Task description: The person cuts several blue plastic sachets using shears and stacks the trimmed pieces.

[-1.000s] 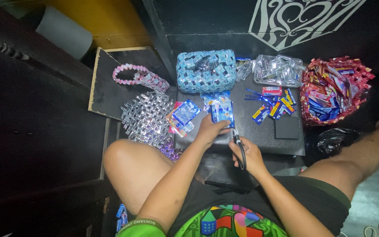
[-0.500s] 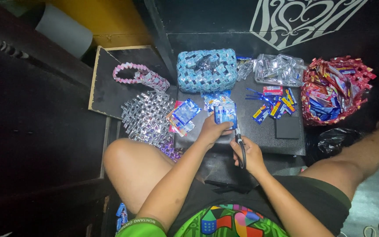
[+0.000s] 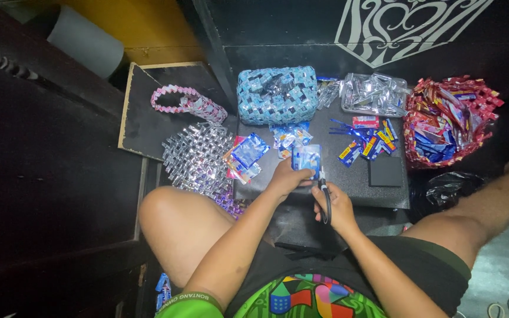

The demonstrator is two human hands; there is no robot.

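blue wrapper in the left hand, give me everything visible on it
The blue wrapper is a small flat packet, blue with white and pale patches, glossy like foil or plastic film. The left hand pinches its lower edge and holds it roughly upright over the dark board. The scissors in the right hand meet its lower right edge. Whether it is cut yet cannot be told.

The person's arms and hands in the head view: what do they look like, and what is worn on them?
Both forearms are bare, and the left hand and right hand wear no gloves. I see no watch or ring. A green band with light lettering shows low on the left arm.
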